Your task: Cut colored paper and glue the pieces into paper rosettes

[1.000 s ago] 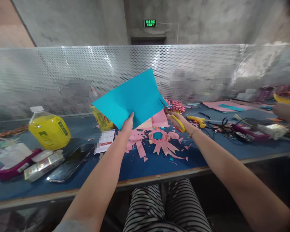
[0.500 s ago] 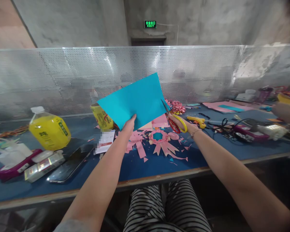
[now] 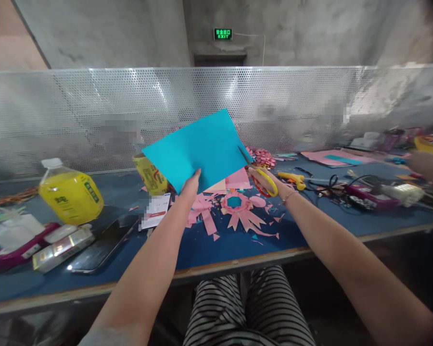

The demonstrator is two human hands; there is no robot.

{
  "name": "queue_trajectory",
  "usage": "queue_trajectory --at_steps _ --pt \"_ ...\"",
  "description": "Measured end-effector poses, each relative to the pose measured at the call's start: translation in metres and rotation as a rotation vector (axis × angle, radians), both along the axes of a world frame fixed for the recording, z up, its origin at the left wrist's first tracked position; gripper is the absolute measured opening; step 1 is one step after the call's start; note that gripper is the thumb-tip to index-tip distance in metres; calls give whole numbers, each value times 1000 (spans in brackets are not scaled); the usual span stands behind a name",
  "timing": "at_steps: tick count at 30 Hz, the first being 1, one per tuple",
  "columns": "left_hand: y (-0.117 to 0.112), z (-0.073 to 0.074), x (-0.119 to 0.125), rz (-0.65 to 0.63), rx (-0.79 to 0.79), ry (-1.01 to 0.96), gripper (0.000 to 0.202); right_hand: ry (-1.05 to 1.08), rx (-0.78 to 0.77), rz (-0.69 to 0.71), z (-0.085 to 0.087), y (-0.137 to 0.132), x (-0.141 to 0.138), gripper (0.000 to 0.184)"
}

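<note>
Above the blue table [image 3: 270, 245], a bright blue sheet [image 3: 198, 149] is held up at a slant, its lower edge pinched in the left hand [image 3: 190, 186] with the thumb laid on the near face (the other fingers are hidden behind the paper). Yellow-handled scissors [image 3: 272, 182] are gripped in the right hand [image 3: 280, 187], the fingers curled about the handles, though how far they are closed cannot be told; a blade is laid across the sheet's right corner. By the sheet, part of a yellow packet [image 3: 147, 174] is covered, as are the pale papers [image 3: 238, 179] beneath. Nearer the table edge, a pink rosette [image 3: 238, 216] with a blue centre is surrounded by scraps, and pink strips [image 3: 208, 221] are partly blocked by the left forearm. To the left, a jug of yellow liquid [image 3: 72, 198], a phone [image 3: 101, 247] and a shiny box [image 3: 63, 248] are crowded together. A yellow glue gun [image 3: 292, 180] is seen just beyond the right wrist, and the far side is closed off by a perforated screen [image 3: 94, 110].
</note>
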State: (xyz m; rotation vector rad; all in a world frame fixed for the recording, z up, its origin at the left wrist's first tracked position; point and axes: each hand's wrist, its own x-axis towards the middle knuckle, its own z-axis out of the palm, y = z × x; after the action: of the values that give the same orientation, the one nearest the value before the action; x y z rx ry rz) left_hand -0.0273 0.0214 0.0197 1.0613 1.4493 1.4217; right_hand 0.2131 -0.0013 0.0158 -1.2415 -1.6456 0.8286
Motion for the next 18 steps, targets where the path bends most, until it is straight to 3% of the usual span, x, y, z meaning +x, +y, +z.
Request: queue_trajectory --at_steps 8,12,18 --pt "10 -9 -6 16 -55 34 64 15 -36 -50 3 -7 -9 32" --pt "14 -13 -8 2 -65 42 70 108 -80 31 -5 -2 -6 35" --pt "13 -14 -10 -10 -136 43 73 71 -115 167 -13 8 8 47"
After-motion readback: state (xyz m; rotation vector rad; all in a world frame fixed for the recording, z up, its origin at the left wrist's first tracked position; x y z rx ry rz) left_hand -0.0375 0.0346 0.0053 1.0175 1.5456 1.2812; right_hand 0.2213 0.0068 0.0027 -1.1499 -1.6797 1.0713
